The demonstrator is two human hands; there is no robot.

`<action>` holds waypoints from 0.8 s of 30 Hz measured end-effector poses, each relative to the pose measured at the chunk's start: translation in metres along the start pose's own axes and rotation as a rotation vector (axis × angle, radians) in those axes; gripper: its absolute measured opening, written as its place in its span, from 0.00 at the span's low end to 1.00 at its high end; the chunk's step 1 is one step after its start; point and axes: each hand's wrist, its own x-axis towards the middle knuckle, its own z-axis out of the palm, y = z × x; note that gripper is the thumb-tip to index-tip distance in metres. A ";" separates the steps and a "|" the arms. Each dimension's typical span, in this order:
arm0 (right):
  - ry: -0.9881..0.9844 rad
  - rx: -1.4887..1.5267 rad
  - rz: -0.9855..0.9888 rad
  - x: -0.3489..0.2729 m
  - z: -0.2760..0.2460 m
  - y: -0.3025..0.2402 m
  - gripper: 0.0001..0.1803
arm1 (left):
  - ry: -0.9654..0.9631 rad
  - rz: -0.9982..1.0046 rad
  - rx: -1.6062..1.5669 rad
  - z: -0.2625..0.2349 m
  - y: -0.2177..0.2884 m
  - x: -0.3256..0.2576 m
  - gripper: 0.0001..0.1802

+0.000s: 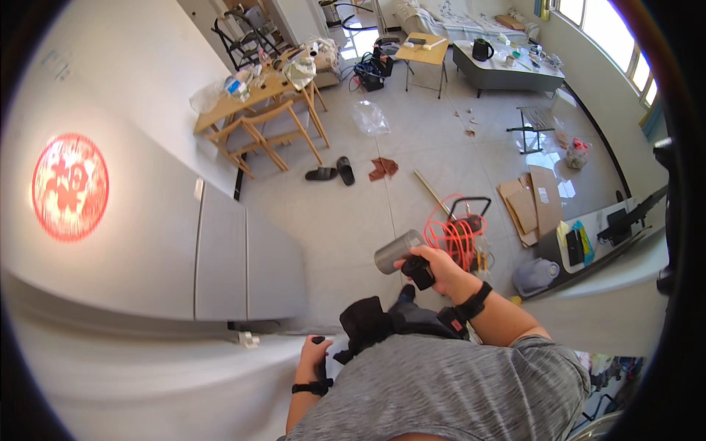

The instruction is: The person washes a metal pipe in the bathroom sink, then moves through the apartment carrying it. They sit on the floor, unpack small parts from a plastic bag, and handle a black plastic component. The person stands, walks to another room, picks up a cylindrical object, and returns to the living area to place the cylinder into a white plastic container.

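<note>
My right hand [440, 270] reaches out in front of my body, its fingers closed round a smoky grey, see-through cylinder [396, 253]. The cylinder is tilted and slightly blurred; it looks like a cup or canister. A small black device [419, 272] sits against the same hand, and a black band circles the wrist. Low at my left side, my left hand [315, 350] hangs beside the black bag-like item at my waist [363, 320]. Another black device [321, 360] covers part of that hand, so its fingers are mostly hidden.
A machine with an orange hose [460, 239] stands on the floor beyond my right hand, a pole [434, 192] beside it. Flattened cardboard [540, 202] lies rightward. Slippers [344, 170] and a brown cloth [382, 169] are ahead. A grey fridge [220, 257] stands left.
</note>
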 end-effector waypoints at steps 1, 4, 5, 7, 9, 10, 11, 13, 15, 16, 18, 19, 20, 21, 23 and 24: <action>0.001 0.007 0.002 0.019 0.001 -0.012 0.17 | 0.026 -0.004 0.034 -0.006 0.024 0.016 0.29; 0.021 0.039 -0.045 0.055 -0.003 -0.048 0.15 | 0.030 0.066 0.023 -0.022 0.089 0.060 0.30; 0.080 0.035 -0.011 0.064 -0.002 -0.062 0.15 | 0.005 0.060 0.026 -0.025 0.113 0.078 0.29; 0.096 0.067 0.015 0.076 -0.005 -0.087 0.15 | -0.012 0.066 0.072 -0.030 0.153 0.113 0.30; 0.180 0.088 -0.055 0.094 -0.009 -0.110 0.14 | 0.020 0.146 0.148 -0.033 0.191 0.151 0.31; 0.193 0.116 -0.098 0.103 -0.011 -0.119 0.14 | 0.041 0.157 0.205 -0.035 0.210 0.172 0.31; 0.227 0.124 -0.078 0.113 -0.016 -0.130 0.14 | 0.055 0.216 0.225 -0.037 0.226 0.189 0.32; 0.228 0.154 -0.132 0.138 -0.025 -0.147 0.15 | 0.043 0.232 0.274 -0.037 0.266 0.233 0.32; 0.272 0.189 -0.196 0.172 -0.032 -0.166 0.15 | 0.056 0.302 0.318 -0.037 0.307 0.279 0.32; 0.288 0.188 -0.207 0.188 -0.036 -0.176 0.16 | 0.060 0.345 0.331 -0.037 0.326 0.301 0.32; 0.311 0.183 -0.246 0.219 -0.038 -0.198 0.16 | 0.017 0.384 0.382 -0.038 0.367 0.345 0.32; 0.366 0.180 -0.246 0.236 -0.035 -0.211 0.17 | 0.000 0.410 0.397 -0.038 0.393 0.367 0.32; 0.403 0.177 -0.245 0.250 -0.031 -0.225 0.17 | -0.015 0.402 0.417 -0.038 0.417 0.384 0.32; 0.434 0.174 -0.246 0.264 -0.026 -0.240 0.17 | -0.028 0.383 0.440 -0.042 0.441 0.399 0.32; 0.460 0.168 -0.301 0.298 -0.016 -0.277 0.17 | -0.055 0.429 0.566 -0.055 0.500 0.427 0.32; 0.463 0.163 -0.331 0.309 -0.013 -0.292 0.18 | -0.059 0.439 0.598 -0.060 0.529 0.440 0.32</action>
